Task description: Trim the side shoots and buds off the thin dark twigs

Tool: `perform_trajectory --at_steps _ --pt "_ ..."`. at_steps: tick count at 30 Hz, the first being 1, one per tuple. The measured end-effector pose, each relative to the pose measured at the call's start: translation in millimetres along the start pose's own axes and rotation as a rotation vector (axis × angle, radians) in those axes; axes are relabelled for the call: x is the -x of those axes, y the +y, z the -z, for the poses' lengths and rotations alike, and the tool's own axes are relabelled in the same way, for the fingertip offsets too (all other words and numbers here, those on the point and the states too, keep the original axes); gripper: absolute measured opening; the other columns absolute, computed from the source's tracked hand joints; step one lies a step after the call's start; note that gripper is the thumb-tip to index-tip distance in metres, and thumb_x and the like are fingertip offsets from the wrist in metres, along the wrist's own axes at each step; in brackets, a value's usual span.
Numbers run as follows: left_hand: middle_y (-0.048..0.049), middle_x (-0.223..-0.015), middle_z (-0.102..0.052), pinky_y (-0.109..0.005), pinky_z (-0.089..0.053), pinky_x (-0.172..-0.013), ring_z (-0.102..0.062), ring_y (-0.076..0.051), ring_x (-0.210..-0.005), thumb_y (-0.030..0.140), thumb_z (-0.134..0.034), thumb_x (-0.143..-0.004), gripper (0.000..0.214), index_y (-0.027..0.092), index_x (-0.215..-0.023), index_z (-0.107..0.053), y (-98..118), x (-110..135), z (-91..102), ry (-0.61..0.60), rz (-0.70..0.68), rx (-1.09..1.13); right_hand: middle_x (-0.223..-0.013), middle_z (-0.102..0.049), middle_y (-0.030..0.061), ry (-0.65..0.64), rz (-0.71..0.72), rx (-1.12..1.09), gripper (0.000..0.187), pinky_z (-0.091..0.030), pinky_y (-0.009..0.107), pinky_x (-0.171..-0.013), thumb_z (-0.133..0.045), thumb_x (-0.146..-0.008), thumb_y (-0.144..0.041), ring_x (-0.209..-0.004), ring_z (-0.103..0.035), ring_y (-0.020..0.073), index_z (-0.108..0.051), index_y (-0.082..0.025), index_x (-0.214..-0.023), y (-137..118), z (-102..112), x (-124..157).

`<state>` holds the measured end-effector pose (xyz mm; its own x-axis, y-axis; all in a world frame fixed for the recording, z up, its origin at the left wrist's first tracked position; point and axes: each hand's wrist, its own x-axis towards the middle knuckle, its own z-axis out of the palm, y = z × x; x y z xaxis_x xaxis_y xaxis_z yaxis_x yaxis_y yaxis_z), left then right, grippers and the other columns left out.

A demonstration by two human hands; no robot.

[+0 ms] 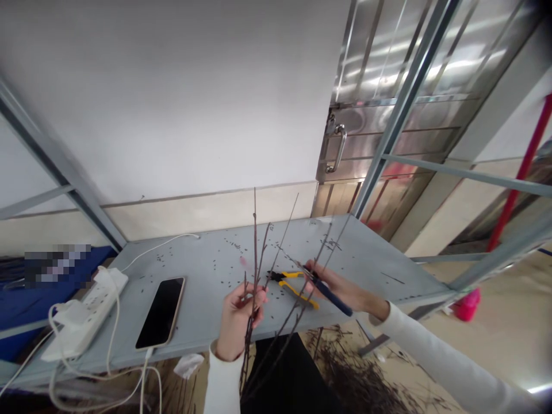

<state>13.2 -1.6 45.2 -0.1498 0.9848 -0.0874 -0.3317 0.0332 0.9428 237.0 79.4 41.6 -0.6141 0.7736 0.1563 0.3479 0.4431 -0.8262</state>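
My left hand (240,313) is closed around a bundle of thin dark twigs (255,253), which stand roughly upright with their lower ends hanging past the table edge. In my right hand (330,283) is a dark-blue-handled hand tool (330,296); its slim metal tip points up and left, but its exact kind is hard to make out. More twig branches (282,329) run up past the right hand's fingers; whether they are gripped there I cannot tell. Between the hands, cutting pliers with yellow handles (293,275) lie spread on the grey tabletop (202,313).
Small dark twig bits (233,246) dot the tabletop. To the left lie a black-screened phone (160,313) on a charging cable and a white power strip (92,313) with plugs. Many twigs (357,374) are heaped on the floor below. Grey metal posts (388,144) frame the table.
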Motion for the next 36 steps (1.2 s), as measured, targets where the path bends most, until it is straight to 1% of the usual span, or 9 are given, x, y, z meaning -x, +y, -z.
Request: perform_trajectory --at_steps 3,5,8,13,18,22,30,33,36 --pt "0.0034 -0.052 -0.055 -0.015 -0.022 -0.032 -0.039 -0.003 -0.034 0.041 -0.078 -0.056 0.033 0.014 -0.063 -0.06 -1 -1 -0.3 0.029 -0.002 -0.016 -0.079 -0.051 0.0012 -0.118 0.006 0.012 0.028 -0.047 0.027 -0.065 -0.047 -0.086 -0.048 -0.07 -0.051 0.0152 -0.046 -0.022 -0.093 -18 2 3" --pt "0.0038 -0.052 -0.054 -0.015 -0.022 -0.032 -0.039 -0.003 -0.034 0.041 -0.077 -0.056 0.033 0.015 -0.063 -0.059 -1 -2 -0.7 0.04 -0.004 -0.025 -0.077 -0.048 0.0002 -0.149 0.013 0.005 0.029 -0.046 0.027 -0.063 -0.045 -0.086 -0.05 -0.067 -0.049 0.0142 -0.044 -0.022 -0.092 -26 2 3" --pt "0.0036 -0.052 -0.055 -0.016 -0.022 -0.032 -0.037 -0.004 -0.034 0.041 -0.078 -0.055 0.033 0.015 -0.064 -0.06 -3 -3 -1.0 0.044 0.007 -0.05 -0.075 -0.047 -0.0006 -0.164 0.027 0.002 0.031 -0.044 0.026 -0.062 -0.048 -0.085 -0.052 -0.066 -0.047 0.0137 -0.044 -0.022 -0.091 -33 1 2" --pt "0.0048 -0.046 -0.05 -0.016 -0.021 -0.033 -0.034 -0.003 -0.034 0.041 -0.075 -0.06 0.031 0.013 -0.068 -0.064 -7 -4 2.6 -0.018 0.011 -0.106 -0.074 -0.047 -0.0005 -0.188 0.077 -0.006 0.03 -0.041 0.024 -0.059 -0.05 -0.085 -0.05 -0.065 -0.046 0.0137 -0.046 -0.021 -0.088 -34 0 -1" --pt "0.0052 -0.041 -0.049 -0.017 -0.02 -0.034 -0.032 -0.004 -0.034 0.04 -0.074 -0.064 0.028 0.014 -0.069 -0.064 -9 -4 8.9 -0.062 -0.005 -0.144 -0.07 -0.042 -0.0024 -0.238 0.051 -0.017 0.029 -0.035 0.022 -0.054 -0.051 -0.086 -0.049 -0.062 -0.041 0.0118 -0.047 -0.02 -0.086 -28 -1 -1" --pt "0.0052 -0.04 -0.049 -0.017 -0.02 -0.035 -0.033 -0.004 -0.033 0.039 -0.074 -0.063 0.027 0.014 -0.066 -0.063 -6 -3 8.6 -0.046 0.009 -0.155 -0.069 -0.04 -0.0034 -0.227 0.039 -0.01 0.033 -0.033 0.022 -0.053 -0.05 -0.085 -0.053 -0.06 -0.039 0.0109 -0.043 -0.021 -0.081 -24 0 0" --pt "0.0056 -0.038 -0.047 -0.018 -0.019 -0.034 -0.031 -0.004 -0.032 0.041 -0.075 -0.06 0.029 0.014 -0.067 -0.065 -5 -3 5.4 -0.034 0.017 -0.176 -0.071 -0.047 -0.0015 -0.217 0.002 0.03 0.03 -0.039 0.024 -0.058 -0.051 -0.085 -0.051 -0.065 -0.046 0.0138 -0.046 -0.021 -0.086 -36 4 0" --pt "0.0053 -0.039 -0.048 -0.018 -0.018 -0.034 -0.032 -0.005 -0.033 0.041 -0.076 -0.058 0.03 0.014 -0.065 -0.065 -2 -1 4.8 -0.013 0.019 -0.188 -0.068 -0.048 -0.0016 -0.22 -0.013 0.091 0.029 -0.038 0.024 -0.055 -0.052 -0.085 -0.049 -0.061 -0.046 0.0132 -0.045 -0.021 -0.083 -40 5 -2" --pt "0.0056 -0.038 -0.046 -0.018 -0.02 -0.035 -0.034 -0.005 -0.034 0.04 -0.076 -0.058 0.028 0.014 -0.063 -0.066 2 2 3.5 0.012 0.006 -0.233 -0.066 -0.05 -0.0013 -0.179 0.005 0.209 0.029 -0.037 0.024 -0.052 -0.055 -0.084 -0.048 -0.059 -0.048 0.0133 -0.046 -0.021 -0.08 -43 9 -2"
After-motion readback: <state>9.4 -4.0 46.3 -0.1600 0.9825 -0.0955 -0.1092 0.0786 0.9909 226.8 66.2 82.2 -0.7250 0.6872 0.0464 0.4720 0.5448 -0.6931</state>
